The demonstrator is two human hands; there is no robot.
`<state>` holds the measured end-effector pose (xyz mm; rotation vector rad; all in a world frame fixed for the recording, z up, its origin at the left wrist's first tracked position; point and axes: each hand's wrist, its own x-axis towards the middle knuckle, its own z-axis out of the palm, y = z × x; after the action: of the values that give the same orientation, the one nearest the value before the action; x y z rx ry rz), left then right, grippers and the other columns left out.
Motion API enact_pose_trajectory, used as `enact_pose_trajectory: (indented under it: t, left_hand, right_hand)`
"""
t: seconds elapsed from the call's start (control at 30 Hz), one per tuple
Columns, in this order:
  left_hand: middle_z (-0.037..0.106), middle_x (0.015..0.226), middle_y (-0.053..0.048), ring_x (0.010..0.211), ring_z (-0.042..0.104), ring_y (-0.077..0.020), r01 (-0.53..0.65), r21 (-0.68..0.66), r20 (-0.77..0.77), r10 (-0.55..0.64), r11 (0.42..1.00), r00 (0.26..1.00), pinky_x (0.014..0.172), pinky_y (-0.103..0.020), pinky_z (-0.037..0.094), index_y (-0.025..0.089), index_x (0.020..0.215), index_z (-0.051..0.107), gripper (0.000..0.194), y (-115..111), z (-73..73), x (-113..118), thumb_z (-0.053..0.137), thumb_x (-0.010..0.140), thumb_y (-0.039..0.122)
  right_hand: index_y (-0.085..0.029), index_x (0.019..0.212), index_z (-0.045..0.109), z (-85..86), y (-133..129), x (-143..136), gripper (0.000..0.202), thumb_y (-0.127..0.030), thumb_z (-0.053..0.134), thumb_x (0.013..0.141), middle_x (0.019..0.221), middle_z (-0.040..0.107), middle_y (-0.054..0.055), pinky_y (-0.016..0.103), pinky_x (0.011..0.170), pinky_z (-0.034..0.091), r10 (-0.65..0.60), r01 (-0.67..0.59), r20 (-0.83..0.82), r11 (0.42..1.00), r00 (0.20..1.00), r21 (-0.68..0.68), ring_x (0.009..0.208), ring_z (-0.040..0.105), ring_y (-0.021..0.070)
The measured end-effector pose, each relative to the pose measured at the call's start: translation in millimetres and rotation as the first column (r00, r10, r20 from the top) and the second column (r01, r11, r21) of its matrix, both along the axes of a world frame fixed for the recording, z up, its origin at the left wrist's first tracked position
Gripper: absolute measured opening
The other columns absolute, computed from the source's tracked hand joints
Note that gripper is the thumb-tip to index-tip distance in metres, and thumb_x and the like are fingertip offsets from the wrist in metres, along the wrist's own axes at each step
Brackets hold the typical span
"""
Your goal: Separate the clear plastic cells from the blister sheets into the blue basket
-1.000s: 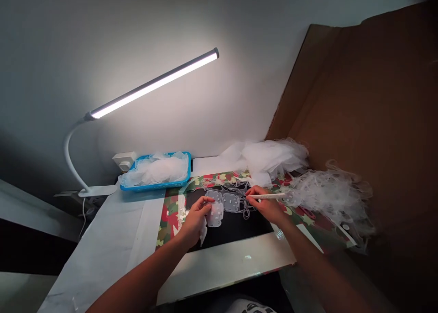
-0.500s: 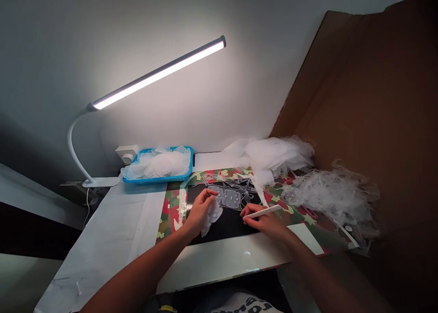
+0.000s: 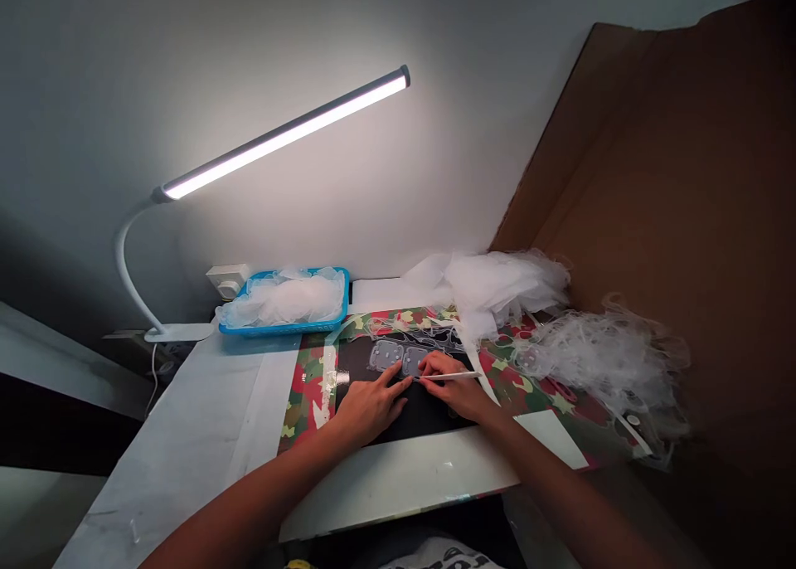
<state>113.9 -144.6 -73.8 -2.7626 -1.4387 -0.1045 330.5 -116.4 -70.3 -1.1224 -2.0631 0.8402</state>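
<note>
My right hand (image 3: 458, 389) grips a slim white pen-like stick (image 3: 457, 376), its tip pointing left toward my left hand. My left hand (image 3: 370, 405) is open, its fingers stretched out and fingertips resting at the lower edge of a clear, thin moulded sheet. Two rounded-square panels with small holes show on this sheet, a left panel (image 3: 386, 354) and a right panel (image 3: 411, 359) partly covered by my right fingers. Everything lies on a black mat (image 3: 398, 424). Whether the stick's tip touches the sheet cannot be made out.
A blue basket (image 3: 286, 330) of translucent pieces stands at the back left, under a lit lamp (image 3: 286, 136). White translucent sheets (image 3: 503, 283) are piled at the back right. A tangle of clear scraps (image 3: 609, 357) lies at the right, beside brown cardboard (image 3: 652, 179).
My left hand has let go of the translucent pieces it held and now stretches its fingers to the sheet. My right hand has moved left with the stick, close to the left fingertips.
</note>
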Motion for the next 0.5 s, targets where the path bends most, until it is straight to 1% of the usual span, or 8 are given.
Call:
enact_pose_trajectory:
  t: [0.1, 0.3, 0.5]
  left_hand:
    - [0.044, 0.148, -0.008, 0.082, 0.070, -0.0211, 0.012, 0.003, -0.002, -0.012, 1.000, 1.000, 0.063, -0.032, 0.055, 0.035, 0.138, 0.050, 0.042, 0.6, -0.4, -1.5, 0.043, 0.097, 0.037]
    - [0.043, 0.149, -0.008, 0.083, 0.070, -0.0207, 0.021, -0.015, 0.020, -0.021, 1.000, 1.000, 0.064, -0.031, 0.055, 0.034, 0.137, 0.051, 0.041, 1.2, -2.1, -2.6, 0.043, 0.097, 0.037]
    - [0.041, 0.150, -0.008, 0.084, 0.071, -0.0215, 0.014, -0.035, 0.043, -0.012, 0.999, 0.999, 0.064, -0.031, 0.055, 0.035, 0.137, 0.051, 0.041, 2.0, -3.8, -3.3, 0.043, 0.096, 0.036]
  right_hand:
    - [-0.022, 0.075, 0.052, -4.9, 1.4, 0.3, 0.012, -0.021, 0.056, 0.086, 0.091, 0.062, 0.002, 0.029, 0.072, 0.043, 0.017, -0.017, 0.002, 1.000, 1.000, 0.010, 0.082, 0.057, 0.0172]
    - [-0.022, 0.077, 0.054, -8.9, 3.6, -1.3, 0.010, -0.019, 0.055, 0.086, 0.086, 0.059, 0.001, 0.029, 0.069, 0.042, 0.024, -0.025, 0.027, 0.999, 0.999, 0.037, 0.078, 0.055, 0.0164]
    - [-0.021, 0.075, 0.052, -8.3, 2.9, -4.9, 0.013, -0.013, 0.055, 0.085, 0.087, 0.059, 0.002, 0.029, 0.072, 0.042, 0.039, -0.043, 0.067, 0.997, 0.997, 0.064, 0.080, 0.055, 0.0164]
